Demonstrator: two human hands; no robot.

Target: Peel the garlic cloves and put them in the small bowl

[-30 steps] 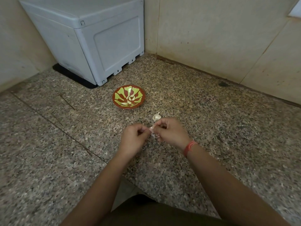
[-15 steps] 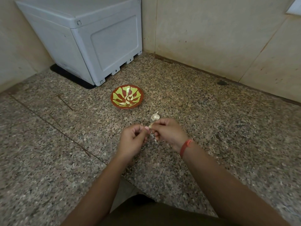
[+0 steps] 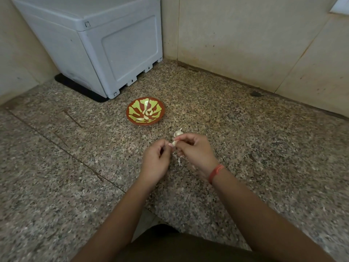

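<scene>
Clove in hand: a pale, partly skinned garlic clove [image 3: 175, 143] sits between both hands, just above the speckled granite bench [image 3: 264, 148].
Left hand [image 3: 154, 161]: its fingers [image 3: 168, 144] are curled, and the tips pinch the clove's near end, which I read as pulling at the skin.
Right hand [image 3: 196, 154]: its fingers [image 3: 186, 138] are curled round the clove's other end to steady it; a red band [image 3: 216, 173] circles the wrist.
Why held so: I judge the two opposed pinches let the skin tear off while the scraps drop straight down.
Peel scraps [image 3: 179, 161]: thin white flakes lie on the bench under the hands.
Remaining garlic [image 3: 178, 132]: a small white piece with a stalk rests just beyond the right hand, within easy reach.
Small bowl [image 3: 132, 106]: a round red-brown clay bowl with green petal pattern stands ahead and slightly left of the hands, holding several peeled cloves [image 3: 146, 115].
Open room: I see bare bench between hands and bowl.
Edges: a grey plastic box [image 3: 117, 46] and beige walls [image 3: 245, 35] close the far side; the bench's near edge lies below the forearms.
</scene>
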